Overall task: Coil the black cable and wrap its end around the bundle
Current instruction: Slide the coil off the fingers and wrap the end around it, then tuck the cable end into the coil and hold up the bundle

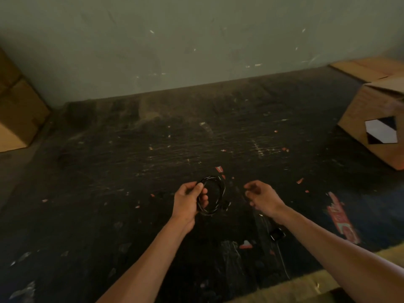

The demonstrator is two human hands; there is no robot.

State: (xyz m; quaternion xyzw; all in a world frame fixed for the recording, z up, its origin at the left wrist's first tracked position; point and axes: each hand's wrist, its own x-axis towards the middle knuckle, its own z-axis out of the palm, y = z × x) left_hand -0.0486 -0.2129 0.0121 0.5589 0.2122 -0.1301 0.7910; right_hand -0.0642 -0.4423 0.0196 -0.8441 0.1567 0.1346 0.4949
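The black cable [219, 193] is wound into a small oval bundle of several loops, held upright above the dark floor. My left hand [189, 201] grips the bundle's left side between thumb and fingers. My right hand [261, 196] hovers a short way to the right with fingers curled; a thin dark strand seems to run down from it, but it is too faint against the floor to be sure. A small dark plug-like piece [277, 234] with a thin lead lies below my right wrist.
A dark, scuffed floor [153, 149] littered with red and white scraps meets a green wall [196, 40]. Cardboard boxes stand at the left [15, 119] and at the right [380, 119], the right one bearing a black-and-white label. A lighter ledge [306, 287] crosses the bottom right.
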